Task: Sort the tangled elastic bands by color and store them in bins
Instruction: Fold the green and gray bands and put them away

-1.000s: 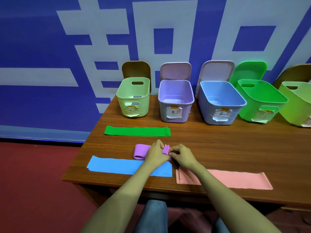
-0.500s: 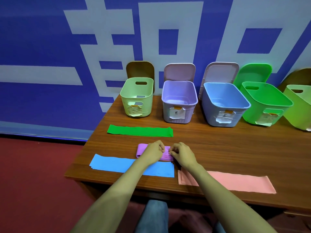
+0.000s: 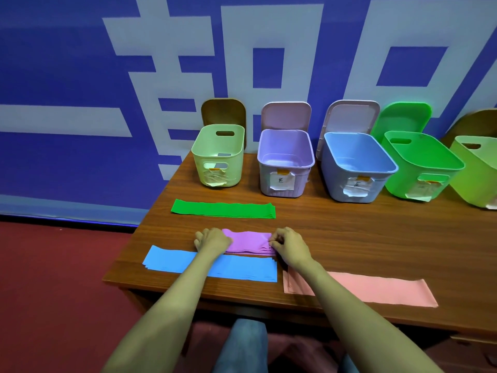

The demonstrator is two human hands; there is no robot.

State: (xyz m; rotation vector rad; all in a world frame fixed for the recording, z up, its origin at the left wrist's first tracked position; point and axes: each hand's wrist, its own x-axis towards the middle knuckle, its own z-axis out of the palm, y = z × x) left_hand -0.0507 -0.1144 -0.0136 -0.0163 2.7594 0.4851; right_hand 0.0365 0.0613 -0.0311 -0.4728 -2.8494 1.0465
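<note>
The two hands, which were bunched together over the middle of the purple bands [image 3: 248, 242] a second ago, now sit apart, and the purple stack has been drawn out flat between them. The left hand [image 3: 212, 239] has its fingers curled down over the stack's left end. The right hand [image 3: 289, 246] pinches the layered right end between thumb and fingers. The stack lies on the bench [image 3: 349, 238], between the green bands [image 3: 223, 209] farther off and the blue bands [image 3: 209, 266] nearer.

This suggests the purple lot is now untangled and squared up. It probably goes next into the lilac bin [image 3: 286, 160], straight beyond it.

There are four sorted stacks: green, purple, blue and the pink bands [image 3: 376, 292] at near right. None is stored yet.

Five open bins stand along the far edge:
- pale yellow-green bin [image 3: 219, 154]
- lilac bin
- blue bin [image 3: 357, 168]
- bright green bin [image 3: 419, 165]
- lime bin [image 3: 478, 168], cut by the frame

Behind the bins five lids lean on the wall. Four bins show paper labels; the lime one's front is mostly out of view.
</note>
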